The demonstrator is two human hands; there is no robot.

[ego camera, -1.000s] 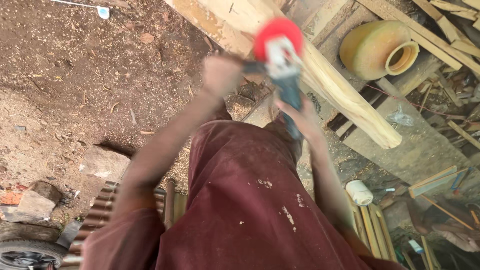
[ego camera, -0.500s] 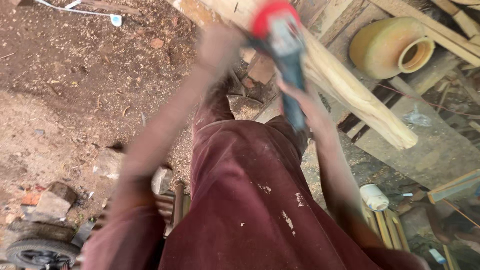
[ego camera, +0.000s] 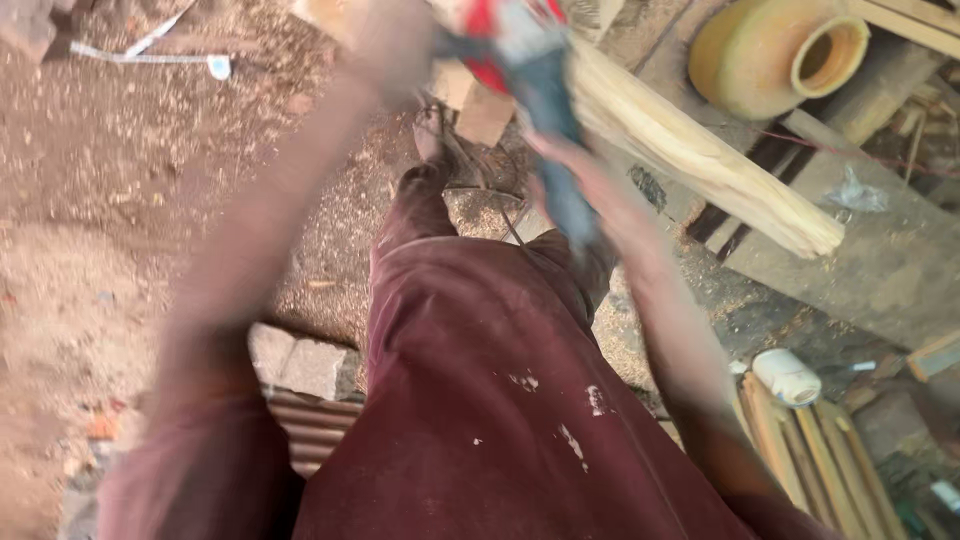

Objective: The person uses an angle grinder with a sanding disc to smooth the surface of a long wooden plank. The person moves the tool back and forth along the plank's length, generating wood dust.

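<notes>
I hold an angle grinder (ego camera: 535, 75) with a red guard and blue body over a long pale wooden beam (ego camera: 700, 160) that slopes from top centre to the right. My left hand (ego camera: 400, 45), blurred, grips the grinder's side handle near the head. My right hand (ego camera: 575, 170) is wrapped around the rear of the blue body. The grinder's head sits at the top edge, against the beam's upper part. My maroon-clothed leg (ego camera: 480, 380) fills the lower middle.
A yellow clay pot (ego camera: 775, 55) lies on its side at the top right. Grey stone blocks (ego camera: 300, 365) sit by my left leg. A small white container (ego camera: 790, 375) and wooden sticks (ego camera: 800, 450) lie at the lower right. Sawdust-covered ground spreads left.
Both hands and the grinder have moved up the beam toward the top of the view. The view shifted, and the arms are more blurred.
</notes>
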